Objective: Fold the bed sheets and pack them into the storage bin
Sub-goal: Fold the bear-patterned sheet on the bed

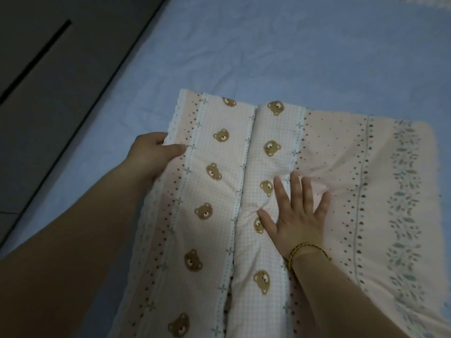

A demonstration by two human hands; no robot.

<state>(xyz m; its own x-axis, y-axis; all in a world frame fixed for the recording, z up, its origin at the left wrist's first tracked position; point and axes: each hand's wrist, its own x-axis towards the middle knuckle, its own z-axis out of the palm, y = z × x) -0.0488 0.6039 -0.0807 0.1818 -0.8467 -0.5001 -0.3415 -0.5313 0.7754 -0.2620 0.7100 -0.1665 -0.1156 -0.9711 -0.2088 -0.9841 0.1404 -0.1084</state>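
Pale blue bedding covers the bed (268, 50), with dark floor (48, 81) along its left side. On it lies a pink bed sheet (341, 167) printed with bear faces, dots and leaf stripes, its left part folded over so two checked strips meet along a crease. At the sheet's scalloped left edge, the left hand (153, 154) reaches in with arm extended, thumb on top and fingers tucked beneath, pinching the cloth. Over by the crease, the right hand (297, 215) presses flat, fingers straight and spread apart, a braided bracelet (302, 252) on its wrist.
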